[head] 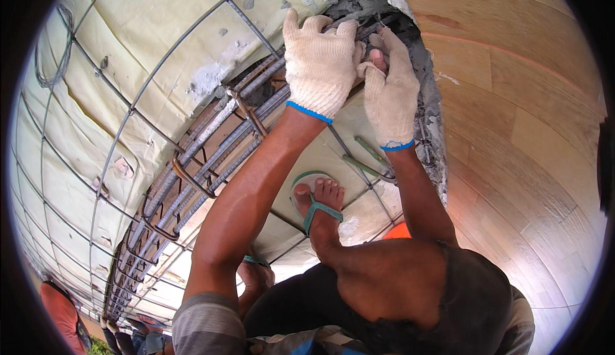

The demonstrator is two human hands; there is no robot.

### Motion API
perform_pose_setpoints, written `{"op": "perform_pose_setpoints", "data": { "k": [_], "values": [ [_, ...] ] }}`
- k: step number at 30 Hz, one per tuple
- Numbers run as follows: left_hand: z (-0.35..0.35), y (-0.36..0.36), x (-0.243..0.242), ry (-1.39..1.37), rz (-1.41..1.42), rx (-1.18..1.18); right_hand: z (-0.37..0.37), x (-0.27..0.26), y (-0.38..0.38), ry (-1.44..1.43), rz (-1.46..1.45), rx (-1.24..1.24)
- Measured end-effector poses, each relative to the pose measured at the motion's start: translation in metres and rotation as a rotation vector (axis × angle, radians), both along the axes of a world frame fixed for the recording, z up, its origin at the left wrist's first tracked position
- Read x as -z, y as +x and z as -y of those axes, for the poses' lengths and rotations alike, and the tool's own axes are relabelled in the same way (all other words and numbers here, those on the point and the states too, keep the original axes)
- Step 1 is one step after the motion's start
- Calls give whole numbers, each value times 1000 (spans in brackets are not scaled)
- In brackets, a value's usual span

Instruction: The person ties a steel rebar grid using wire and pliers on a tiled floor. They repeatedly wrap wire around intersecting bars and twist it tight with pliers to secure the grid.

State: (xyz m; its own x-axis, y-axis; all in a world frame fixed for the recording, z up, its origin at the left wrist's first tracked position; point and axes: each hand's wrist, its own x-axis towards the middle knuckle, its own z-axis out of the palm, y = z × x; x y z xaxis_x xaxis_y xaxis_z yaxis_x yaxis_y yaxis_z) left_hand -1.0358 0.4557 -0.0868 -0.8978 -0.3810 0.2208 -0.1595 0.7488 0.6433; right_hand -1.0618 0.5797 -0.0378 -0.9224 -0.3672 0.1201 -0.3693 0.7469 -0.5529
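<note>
My left hand, in a cream knitted glove with a blue cuff, reaches over the far end of a steel rebar cage. Its fingertips bend down among the bars, so whatever they touch is hidden. Beside it my right hand wears a matching glove, with the bare thumb tip poking out. The right fingers point into a dark gap in rough concrete, close to a thin wire. Whether either hand grips something cannot be made out. Green-handled pincers lie below the right hand, near my sandalled foot.
Welded wire mesh covers pale sheeting to the left, with a wire coil on it. Wood-look tiles form the surface at right. Something orange shows beneath my arm. Other people are at lower left.
</note>
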Motion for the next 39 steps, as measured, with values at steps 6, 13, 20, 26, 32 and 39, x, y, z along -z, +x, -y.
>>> {"op": "perform_pose_setpoints", "data": {
  "k": [6, 13, 20, 26, 32, 39],
  "values": [
    [-1, -4, 4, 20, -36, -37, -11, -14, -19, -104, 501, 233],
    [-7, -14, 2, 124, -84, -111, -3, -17, -47, -106, 681, 248],
    [-5, -10, 4, 89, -57, -129, 10, -12, -56, -247, 776, 345],
    [-9, -14, -2, 126, -22, -124, -6, 2, -66, -389, 849, 371],
    [-7, -18, -4, 151, 30, -91, 1, 2, -64, -453, 887, 439],
    [-5, -17, -3, 175, 21, -69, 1, -4, -60, -362, 811, 375]
  ]
}}
